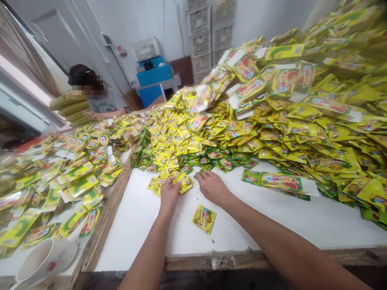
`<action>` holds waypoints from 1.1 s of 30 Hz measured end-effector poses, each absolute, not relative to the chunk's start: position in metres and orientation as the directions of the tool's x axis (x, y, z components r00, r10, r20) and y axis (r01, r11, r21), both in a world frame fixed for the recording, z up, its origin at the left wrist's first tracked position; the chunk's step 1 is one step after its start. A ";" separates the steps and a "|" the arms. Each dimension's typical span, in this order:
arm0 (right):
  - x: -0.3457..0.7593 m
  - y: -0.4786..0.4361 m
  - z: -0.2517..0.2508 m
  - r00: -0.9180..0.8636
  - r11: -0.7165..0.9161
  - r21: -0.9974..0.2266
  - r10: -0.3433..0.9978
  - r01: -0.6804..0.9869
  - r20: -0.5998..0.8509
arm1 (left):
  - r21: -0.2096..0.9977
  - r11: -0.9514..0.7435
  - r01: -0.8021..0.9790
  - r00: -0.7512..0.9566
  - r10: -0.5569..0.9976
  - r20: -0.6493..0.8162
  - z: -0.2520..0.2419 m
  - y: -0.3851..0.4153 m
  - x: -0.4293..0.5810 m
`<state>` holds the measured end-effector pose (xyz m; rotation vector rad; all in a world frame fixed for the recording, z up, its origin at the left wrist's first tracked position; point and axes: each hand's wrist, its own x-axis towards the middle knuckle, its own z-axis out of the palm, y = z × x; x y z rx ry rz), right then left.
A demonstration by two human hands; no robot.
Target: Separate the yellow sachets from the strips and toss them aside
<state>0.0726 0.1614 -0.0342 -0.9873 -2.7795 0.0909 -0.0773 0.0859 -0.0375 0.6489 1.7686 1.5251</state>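
Observation:
My left hand [169, 191] is closed, its thumb and fingers pinching a yellow sachet [185, 183] with a pineapple print. More yellow sachets [154, 183] lie just beside and behind those fingers. To its right, my right hand [213, 187] has curled fingers at the front edge of the pile, by some green sachets [225, 163]; what lies under the fingertips is hidden. A single yellow sachet [204, 219] rests flat on the white tabletop [136, 225], nearer to me and between my forearms.
A high heap of yellow sachets [236, 133] and printed boxes [281, 82] covers the back and right. Several flat boxes [77, 173] spread left of a wooden strip [104, 213]. A white cup [46, 259] stands front left. A person [104, 100] sits at the far left.

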 end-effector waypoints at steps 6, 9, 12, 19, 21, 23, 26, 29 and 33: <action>0.089 0.170 -0.023 -0.550 0.520 -0.562 0.824 0.643 0.135 | 0.978 0.206 -0.028 -0.600 0.780 -0.181 -0.040 0.085 -0.076; 0.097 0.177 -0.019 -0.429 0.312 -0.809 0.900 0.498 0.083 | 0.973 0.230 -0.021 -0.605 0.772 -0.195 -0.044 0.086 -0.076; 0.097 0.184 -0.020 -0.354 0.073 -0.951 0.934 0.302 -0.041 | 0.971 0.237 -0.037 -0.597 0.774 -0.212 -0.045 0.087 -0.075; 0.090 0.179 -0.021 -0.519 -0.474 -0.852 0.798 -0.223 -0.308 | 0.949 0.231 -0.214 -0.522 0.794 -0.311 -0.034 0.087 -0.067; 0.086 0.173 -0.021 -0.528 -0.509 -0.836 0.777 -0.205 -0.344 | 0.941 0.210 -0.266 -0.471 0.823 -0.317 -0.031 0.087 -0.064; 0.082 0.169 -0.022 -0.515 -0.503 -0.845 0.781 -0.182 -0.354 | 0.941 0.183 -0.284 -0.439 0.848 -0.298 -0.031 0.087 -0.061; 0.080 0.166 -0.026 -0.537 -0.444 -0.881 0.789 -0.163 -0.299 | 0.947 0.137 -0.289 -0.438 0.861 -0.258 -0.033 0.087 -0.056; 0.083 0.167 -0.029 -0.578 -0.407 -0.903 0.774 -0.140 -0.260 | 0.935 0.129 -0.331 -0.450 0.849 -0.276 -0.035 0.088 -0.056; 0.086 0.167 -0.024 -0.643 -0.438 -0.893 0.714 -0.103 -0.276 | 0.940 0.121 -0.320 -0.443 0.858 -0.261 -0.037 0.089 -0.058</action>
